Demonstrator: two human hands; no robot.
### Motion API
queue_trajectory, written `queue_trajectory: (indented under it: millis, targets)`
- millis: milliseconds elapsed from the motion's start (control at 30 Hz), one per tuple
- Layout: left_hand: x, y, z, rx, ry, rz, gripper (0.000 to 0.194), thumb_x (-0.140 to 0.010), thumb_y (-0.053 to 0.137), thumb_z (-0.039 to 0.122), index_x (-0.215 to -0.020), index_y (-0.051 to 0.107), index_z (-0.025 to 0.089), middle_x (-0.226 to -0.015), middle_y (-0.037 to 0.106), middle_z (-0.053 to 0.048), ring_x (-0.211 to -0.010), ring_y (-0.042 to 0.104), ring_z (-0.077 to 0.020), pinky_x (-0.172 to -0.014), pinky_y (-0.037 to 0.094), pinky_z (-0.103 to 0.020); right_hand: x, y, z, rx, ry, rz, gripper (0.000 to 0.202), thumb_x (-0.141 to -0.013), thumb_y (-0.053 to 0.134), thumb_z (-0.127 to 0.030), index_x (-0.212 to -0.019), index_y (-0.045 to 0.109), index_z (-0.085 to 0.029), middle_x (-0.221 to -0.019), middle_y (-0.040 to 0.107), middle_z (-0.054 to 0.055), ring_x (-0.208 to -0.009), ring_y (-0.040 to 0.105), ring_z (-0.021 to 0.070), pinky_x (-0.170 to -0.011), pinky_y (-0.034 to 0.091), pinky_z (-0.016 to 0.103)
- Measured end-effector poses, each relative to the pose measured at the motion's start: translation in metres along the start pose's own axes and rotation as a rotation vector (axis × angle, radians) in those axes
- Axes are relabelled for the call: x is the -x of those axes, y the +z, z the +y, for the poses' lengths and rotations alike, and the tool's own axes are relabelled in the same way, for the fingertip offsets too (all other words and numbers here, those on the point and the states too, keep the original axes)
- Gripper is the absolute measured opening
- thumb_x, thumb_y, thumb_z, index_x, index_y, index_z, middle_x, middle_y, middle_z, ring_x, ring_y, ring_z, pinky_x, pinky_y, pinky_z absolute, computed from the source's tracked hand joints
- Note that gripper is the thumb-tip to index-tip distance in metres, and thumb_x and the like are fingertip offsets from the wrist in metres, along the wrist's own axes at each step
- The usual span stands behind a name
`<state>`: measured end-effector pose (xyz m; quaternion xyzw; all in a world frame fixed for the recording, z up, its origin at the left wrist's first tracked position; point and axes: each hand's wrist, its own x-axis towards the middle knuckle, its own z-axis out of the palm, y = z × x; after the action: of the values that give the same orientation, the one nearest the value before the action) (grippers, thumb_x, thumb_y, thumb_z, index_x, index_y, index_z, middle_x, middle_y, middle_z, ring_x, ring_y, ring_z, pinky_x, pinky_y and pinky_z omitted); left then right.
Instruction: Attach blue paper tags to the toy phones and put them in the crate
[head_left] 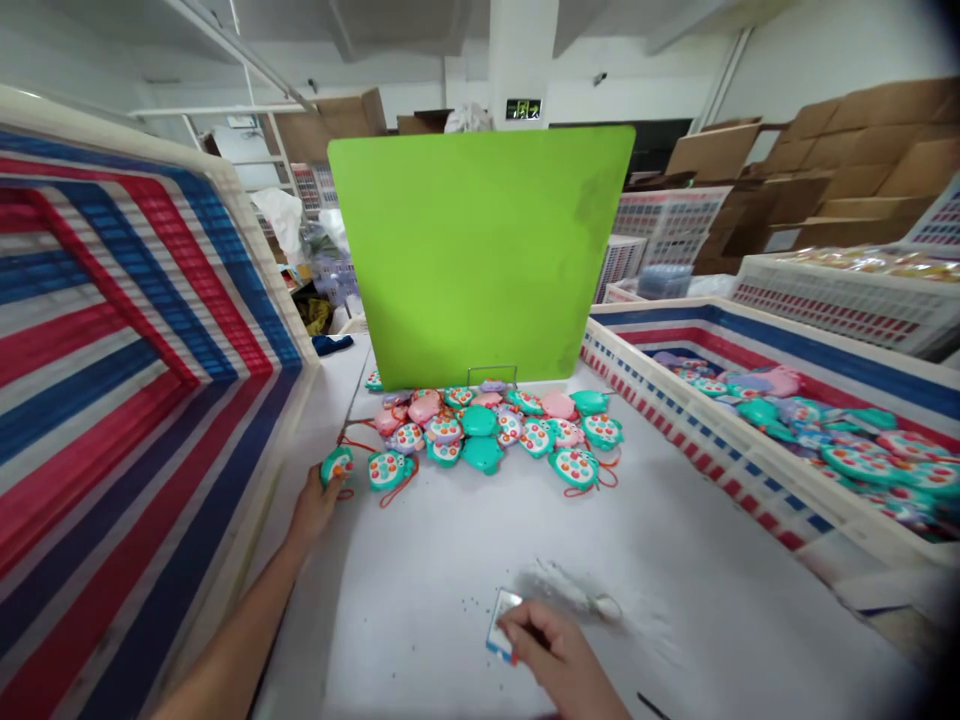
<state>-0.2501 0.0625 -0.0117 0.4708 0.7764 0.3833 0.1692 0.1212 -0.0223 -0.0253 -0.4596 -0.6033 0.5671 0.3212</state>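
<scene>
Across the pale surface (435, 540), a teal toy (337, 464) is held in the left hand's (319, 500) grip beside the striped crate (255, 400), toys (480, 438) are heaped before the green board (487, 260), and a small card (502, 624) is pinched by the right hand (551, 645).

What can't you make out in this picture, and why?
From the head view:
- What the right hand pinches over the small white card: covered by its fingers.
- The dark specks beside the card: too small to identify.
- The thin black item: cut off by the bottom edge.
- The table behind the green board: hidden by the board.
</scene>
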Motion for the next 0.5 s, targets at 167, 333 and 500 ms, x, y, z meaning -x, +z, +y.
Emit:
queue_trajectory:
  millis: [167, 333, 500]
  targets:
    - [0.09, 0.006, 0.031, 0.34, 0.023, -0.324, 0.047, -0.08, 0.051, 0.052, -0.113, 0.049, 0.018, -0.098, 0.063, -0.006, -0.085, 0.06, -0.0197, -0.064, 0.052, -0.027, -0.016, -0.01, -0.029, 0.09, -0.108, 0.252, 0.029, -0.082, 0.052, -0.041, -0.069, 0.06, -0.017, -0.062, 0.055, 0.0, -0.06, 0.05, 0.0138, -0.056, 0.039, 0.023]
    - [0.17, 0.025, 0.076, 0.421, 0.035, -0.643, 0.037, -0.077, 0.06, 0.046, -0.1, 0.054, 0.017, -0.073, 0.059, 0.0, -0.06, 0.053, -0.0133, -0.053, 0.047, -0.023, -0.027, 0.013, -0.055, 0.175, -0.354, 0.365, 0.022, -0.086, 0.048, -0.033, -0.084, 0.063, -0.017, -0.077, 0.062, 0.004, -0.071, 0.057, 0.0157, -0.067, 0.044, 0.025]
    - [0.196, 0.037, 0.092, 0.406, 0.122, -0.756, 0.032, -0.073, 0.066, 0.041, -0.093, 0.059, 0.017, -0.073, 0.058, 0.001, -0.061, 0.05, -0.0116, -0.054, 0.041, -0.021, -0.021, 0.038, -0.055, 0.212, -0.403, 0.321, 0.018, -0.087, 0.046, -0.026, -0.087, 0.063, -0.018, -0.078, 0.063, 0.003, -0.073, 0.059, 0.015, -0.068, 0.045, 0.024]
